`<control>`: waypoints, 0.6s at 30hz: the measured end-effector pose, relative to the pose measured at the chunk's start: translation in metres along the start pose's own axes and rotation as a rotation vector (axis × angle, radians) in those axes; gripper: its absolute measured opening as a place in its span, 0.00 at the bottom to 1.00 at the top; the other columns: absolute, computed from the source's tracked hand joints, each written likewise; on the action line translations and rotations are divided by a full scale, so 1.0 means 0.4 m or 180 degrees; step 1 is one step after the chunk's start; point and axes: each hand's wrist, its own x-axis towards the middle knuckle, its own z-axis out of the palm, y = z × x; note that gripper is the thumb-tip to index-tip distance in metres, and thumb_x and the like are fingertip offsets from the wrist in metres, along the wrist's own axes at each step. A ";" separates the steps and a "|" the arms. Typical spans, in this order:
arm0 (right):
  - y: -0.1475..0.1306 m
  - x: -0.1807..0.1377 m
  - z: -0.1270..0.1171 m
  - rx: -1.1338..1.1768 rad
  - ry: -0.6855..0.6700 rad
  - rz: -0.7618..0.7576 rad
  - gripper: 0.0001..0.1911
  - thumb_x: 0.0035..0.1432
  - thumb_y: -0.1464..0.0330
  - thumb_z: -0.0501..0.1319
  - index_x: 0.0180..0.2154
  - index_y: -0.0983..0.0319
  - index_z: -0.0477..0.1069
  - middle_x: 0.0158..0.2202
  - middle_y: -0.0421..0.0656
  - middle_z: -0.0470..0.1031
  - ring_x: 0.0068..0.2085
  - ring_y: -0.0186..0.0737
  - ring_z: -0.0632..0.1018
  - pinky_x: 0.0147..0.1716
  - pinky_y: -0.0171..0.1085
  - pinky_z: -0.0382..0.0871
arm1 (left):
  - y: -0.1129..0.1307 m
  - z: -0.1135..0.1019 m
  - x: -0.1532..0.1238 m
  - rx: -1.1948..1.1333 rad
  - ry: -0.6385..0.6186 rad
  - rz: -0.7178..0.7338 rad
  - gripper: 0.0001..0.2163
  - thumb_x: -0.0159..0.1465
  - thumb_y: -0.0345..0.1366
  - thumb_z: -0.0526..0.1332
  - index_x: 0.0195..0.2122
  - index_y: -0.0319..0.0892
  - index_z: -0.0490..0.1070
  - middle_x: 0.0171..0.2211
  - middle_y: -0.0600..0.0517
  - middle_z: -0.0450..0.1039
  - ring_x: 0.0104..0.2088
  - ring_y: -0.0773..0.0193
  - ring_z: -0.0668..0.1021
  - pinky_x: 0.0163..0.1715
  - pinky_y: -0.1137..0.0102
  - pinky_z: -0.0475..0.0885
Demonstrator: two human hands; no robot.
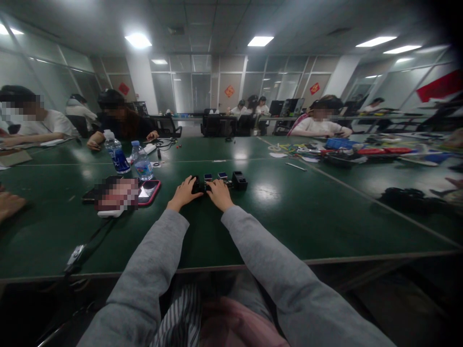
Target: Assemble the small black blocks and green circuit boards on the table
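My left hand (185,193) is closed around the left side of a small black box (196,185), thumb in front and fingers over the far side. Close beside it, my right hand (220,193) has its fingers bent together at the box's right edge; what they pinch is too small and dark to make out. Just beyond my fingers lie two small pieces with dark bluish faces and pale edges, a left piece (207,177) and a right piece (222,175). A second black box (239,180), with openings in its top, stands to the right of my right hand.
Left on the green table (282,217) are a phone in a pink case (149,193), a clear bottle (142,161) and a blue-labelled bottle (117,153). Cables and a blue tray (340,143) lie at the back right. Several people sit around; a person's hand (10,205) rests far left.
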 end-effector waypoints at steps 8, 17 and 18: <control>0.003 -0.004 -0.003 0.0017 -0.0018 -0.0014 0.20 0.63 0.68 0.57 0.56 0.59 0.65 0.51 0.49 0.67 0.54 0.46 0.64 0.52 0.45 0.60 | -0.017 0.004 0.003 -0.0111 0.0153 0.0115 0.36 0.59 0.50 0.62 0.65 0.41 0.53 0.68 0.40 0.47 0.65 0.51 0.59 0.61 0.59 0.59; 0.043 0.020 -0.010 0.0254 -0.0079 -0.0199 0.23 0.64 0.62 0.57 0.60 0.54 0.62 0.56 0.48 0.62 0.58 0.48 0.60 0.53 0.46 0.59 | -0.013 0.001 -0.007 -0.0001 0.0326 0.0048 0.40 0.58 0.55 0.61 0.66 0.42 0.50 0.68 0.39 0.46 0.66 0.48 0.57 0.61 0.56 0.56; 0.058 0.023 -0.013 0.0267 -0.0008 -0.0183 0.23 0.64 0.62 0.56 0.60 0.54 0.62 0.57 0.48 0.62 0.58 0.48 0.59 0.54 0.47 0.59 | -0.011 0.000 -0.008 -0.0003 0.0363 0.0039 0.41 0.58 0.56 0.62 0.67 0.42 0.49 0.68 0.39 0.46 0.66 0.47 0.56 0.61 0.56 0.56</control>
